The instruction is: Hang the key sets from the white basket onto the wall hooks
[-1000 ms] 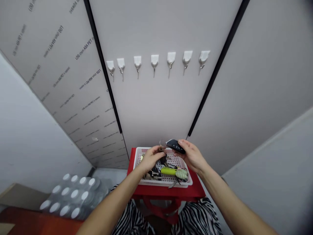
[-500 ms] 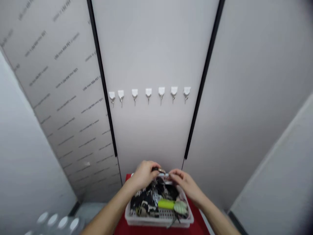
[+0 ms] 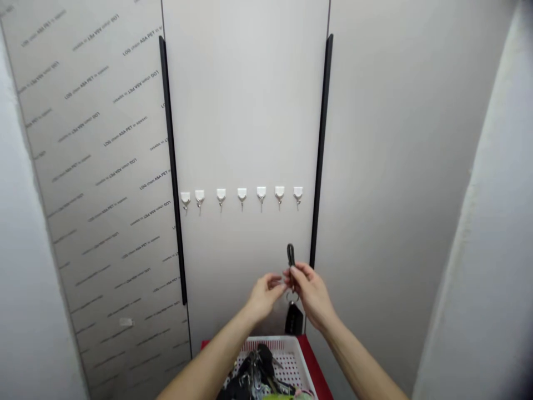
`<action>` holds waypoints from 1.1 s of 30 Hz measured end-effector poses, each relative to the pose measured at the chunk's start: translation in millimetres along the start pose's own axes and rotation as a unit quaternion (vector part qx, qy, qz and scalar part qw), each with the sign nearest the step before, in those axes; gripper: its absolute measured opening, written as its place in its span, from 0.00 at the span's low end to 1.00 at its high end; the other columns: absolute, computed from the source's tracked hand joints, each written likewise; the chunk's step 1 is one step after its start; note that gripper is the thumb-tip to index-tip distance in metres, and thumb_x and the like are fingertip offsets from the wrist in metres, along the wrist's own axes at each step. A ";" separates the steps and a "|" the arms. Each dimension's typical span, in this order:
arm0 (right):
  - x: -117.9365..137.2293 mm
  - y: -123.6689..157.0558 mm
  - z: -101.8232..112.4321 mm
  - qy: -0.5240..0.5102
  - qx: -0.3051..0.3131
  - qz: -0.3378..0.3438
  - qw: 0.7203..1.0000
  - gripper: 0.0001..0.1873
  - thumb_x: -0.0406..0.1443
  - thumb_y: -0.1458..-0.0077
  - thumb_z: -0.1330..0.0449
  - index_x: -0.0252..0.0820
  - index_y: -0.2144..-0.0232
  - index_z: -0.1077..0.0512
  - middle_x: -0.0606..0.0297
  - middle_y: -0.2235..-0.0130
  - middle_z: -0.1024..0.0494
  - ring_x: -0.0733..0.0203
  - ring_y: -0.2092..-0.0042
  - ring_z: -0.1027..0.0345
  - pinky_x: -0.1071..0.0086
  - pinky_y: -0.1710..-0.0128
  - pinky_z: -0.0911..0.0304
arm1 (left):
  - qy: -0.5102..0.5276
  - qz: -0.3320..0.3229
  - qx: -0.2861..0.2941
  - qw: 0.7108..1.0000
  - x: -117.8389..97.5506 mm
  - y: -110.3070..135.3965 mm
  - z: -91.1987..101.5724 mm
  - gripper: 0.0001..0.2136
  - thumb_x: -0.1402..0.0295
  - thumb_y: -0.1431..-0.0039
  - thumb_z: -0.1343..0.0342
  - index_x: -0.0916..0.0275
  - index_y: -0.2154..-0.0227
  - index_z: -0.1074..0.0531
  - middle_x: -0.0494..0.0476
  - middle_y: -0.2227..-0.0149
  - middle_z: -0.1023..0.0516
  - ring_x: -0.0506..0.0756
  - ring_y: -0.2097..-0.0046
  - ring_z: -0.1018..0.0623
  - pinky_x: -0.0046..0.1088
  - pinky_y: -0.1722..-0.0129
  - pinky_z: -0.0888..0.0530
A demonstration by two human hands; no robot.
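My right hand (image 3: 314, 294) pinches a keychain (image 3: 290, 254) by its dark strap, above the basket. The strap's loop stands up over my fingers. Below them hang a metal ring (image 3: 292, 298) and a flat black fob (image 3: 293, 319). Beside it on the left, my left hand (image 3: 265, 297) has thumb and fingers apart, fingertips close to the strap; whether they touch it I cannot tell. Underneath, a white perforated basket (image 3: 287, 345) contains a jumble of black keychains and metal clips (image 3: 256, 369), partly hidden by my left forearm and cut off by the lower edge.
Several white hooks (image 3: 242, 195) run in a row across the pale panel ahead. Long black handles (image 3: 320, 155) flank that panel. A red surface (image 3: 314, 369) lies under the basket. On the left, a panel (image 3: 104, 166) bears printed lettering; white walls stand at both sides.
Both hands have risen from the basket, carrying the keychain up in front of the panel. It now hangs from my right hand; my left fingers have come off it. The view has tilted upward.
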State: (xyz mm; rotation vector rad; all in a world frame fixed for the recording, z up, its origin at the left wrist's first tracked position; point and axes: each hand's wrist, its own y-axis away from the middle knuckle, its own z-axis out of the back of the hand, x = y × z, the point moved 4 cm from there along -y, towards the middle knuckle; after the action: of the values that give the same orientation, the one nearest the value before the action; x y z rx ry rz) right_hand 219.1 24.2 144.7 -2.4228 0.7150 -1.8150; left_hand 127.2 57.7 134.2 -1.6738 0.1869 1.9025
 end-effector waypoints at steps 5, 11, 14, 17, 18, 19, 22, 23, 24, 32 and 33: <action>39.8 -37.7 0.8 0.051 -0.073 0.094 0.992 0.11 0.41 0.63 0.46 0.37 0.81 0.37 0.70 0.81 0.35 0.73 0.78 0.44 0.77 0.79 0.48 | 0.025 -0.028 0.012 0.999 -20.3 -32.3 -29.1 0.09 0.70 0.57 0.55 0.70 0.80 0.33 0.50 0.83 0.35 0.44 0.80 0.39 0.20 0.78 0.41; 73.1 -73.4 6.6 0.059 -0.097 0.121 0.986 0.12 0.42 0.65 0.47 0.38 0.83 0.38 0.71 0.84 0.38 0.74 0.82 0.48 0.78 0.85 0.51 | 0.019 -0.026 -0.071 0.997 -37.5 -69.9 -30.2 0.11 0.68 0.56 0.56 0.70 0.77 0.31 0.52 0.81 0.31 0.45 0.80 0.37 0.20 0.79 0.41; 81.7 -85.2 5.2 0.083 -0.081 0.124 0.985 0.13 0.43 0.65 0.47 0.38 0.84 0.39 0.72 0.85 0.39 0.74 0.84 0.49 0.77 0.86 0.51 | -0.006 -0.032 -0.088 0.996 -41.1 -83.9 -27.7 0.12 0.67 0.56 0.56 0.69 0.77 0.31 0.54 0.78 0.29 0.46 0.77 0.34 0.20 0.77 0.39; 82.3 -93.4 6.4 0.108 -0.090 0.114 0.983 0.13 0.44 0.65 0.48 0.38 0.85 0.40 0.71 0.85 0.38 0.74 0.84 0.49 0.77 0.85 0.50 | -0.041 -0.024 -0.104 0.993 -41.5 -92.3 -24.7 0.12 0.67 0.55 0.57 0.69 0.77 0.30 0.56 0.77 0.28 0.47 0.76 0.33 0.21 0.75 0.38; 81.4 -95.6 7.4 0.116 -0.097 0.110 0.982 0.14 0.44 0.65 0.48 0.38 0.85 0.40 0.71 0.85 0.38 0.73 0.84 0.48 0.77 0.85 0.49 | -0.052 -0.022 -0.108 0.993 -41.0 -94.2 -23.9 0.13 0.66 0.55 0.57 0.69 0.77 0.30 0.56 0.77 0.28 0.47 0.76 0.33 0.21 0.75 0.38; 80.2 -97.7 8.5 0.123 -0.102 0.106 0.981 0.14 0.44 0.65 0.48 0.38 0.85 0.41 0.71 0.85 0.38 0.73 0.84 0.48 0.77 0.85 0.49 | -0.062 -0.019 -0.110 0.992 -40.4 -95.8 -23.5 0.13 0.66 0.55 0.57 0.69 0.76 0.30 0.56 0.77 0.28 0.47 0.76 0.33 0.21 0.75 0.38; 76.1 -104.0 11.3 0.140 -0.110 0.098 0.979 0.14 0.44 0.65 0.48 0.38 0.86 0.41 0.70 0.85 0.37 0.73 0.84 0.47 0.77 0.85 0.49 | -0.090 -0.013 -0.110 0.990 -37.6 -100.5 -24.7 0.13 0.66 0.55 0.57 0.68 0.76 0.30 0.55 0.78 0.29 0.48 0.76 0.33 0.21 0.76 0.38; 74.5 -106.1 11.9 0.145 -0.110 0.094 0.979 0.14 0.44 0.64 0.48 0.38 0.86 0.41 0.70 0.86 0.37 0.73 0.84 0.47 0.77 0.86 0.50 | -0.098 -0.011 -0.110 0.989 -36.6 -102.3 -25.6 0.13 0.66 0.55 0.57 0.68 0.77 0.30 0.55 0.78 0.29 0.48 0.76 0.33 0.21 0.76 0.38; 72.9 -108.3 12.4 0.151 -0.109 0.090 0.978 0.14 0.44 0.64 0.49 0.38 0.86 0.41 0.70 0.86 0.37 0.73 0.84 0.47 0.77 0.86 0.50 | -0.108 -0.009 -0.112 0.988 -35.6 -104.0 -26.3 0.13 0.66 0.55 0.57 0.68 0.77 0.30 0.55 0.79 0.29 0.48 0.77 0.33 0.22 0.76 0.38; 66.0 -114.6 20.3 0.294 -0.153 0.132 0.934 0.17 0.44 0.61 0.53 0.35 0.84 0.36 0.64 0.84 0.32 0.68 0.80 0.41 0.75 0.81 0.47 | -0.156 0.014 -0.134 0.978 -24.7 -114.0 -21.3 0.11 0.66 0.57 0.54 0.68 0.76 0.30 0.57 0.78 0.29 0.50 0.75 0.32 0.24 0.75 0.37; 65.6 -113.1 21.6 0.312 -0.160 0.141 0.926 0.17 0.44 0.61 0.53 0.35 0.83 0.35 0.64 0.83 0.32 0.67 0.79 0.40 0.75 0.80 0.46 | -0.158 0.017 -0.136 0.978 -22.4 -115.2 -19.6 0.11 0.66 0.57 0.54 0.68 0.75 0.30 0.57 0.77 0.29 0.50 0.74 0.32 0.24 0.74 0.37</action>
State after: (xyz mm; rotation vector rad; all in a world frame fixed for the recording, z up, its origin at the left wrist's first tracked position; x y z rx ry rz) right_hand 291.3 95.3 230.0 -1.7095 1.4128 -2.4998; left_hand 203.8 134.8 182.7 -1.5120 -0.1804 2.2697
